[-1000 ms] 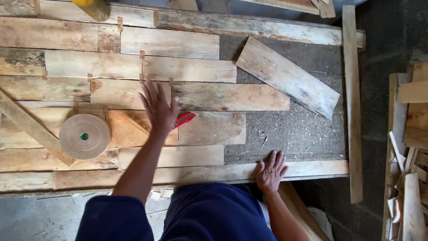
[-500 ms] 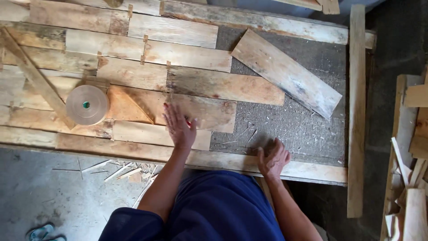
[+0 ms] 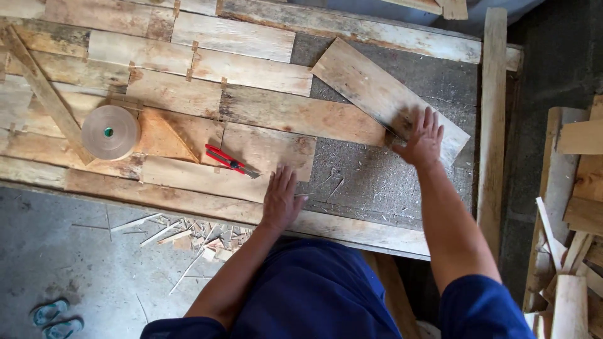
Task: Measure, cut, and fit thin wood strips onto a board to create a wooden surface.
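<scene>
Right hand (image 3: 422, 139) lies with fingers spread flat on the loose slanted weathered wooden plank (image 3: 370, 91); left hand (image 3: 281, 199), fingers released, rests flat beside the red-handled cutter (image 3: 227, 160).

Left hand (image 3: 281, 201) flat, fingers spread; right hand (image 3: 422, 138) outstretched, open.

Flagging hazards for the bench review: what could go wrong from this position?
1. The right hand presses flat on the loose, angled weathered wooden plank; rough edges could splinter the palm, or it may slide over the shavings.
2. The red-handled cutter lies close to the left hand; a sideways sweep could catch it.
</scene>
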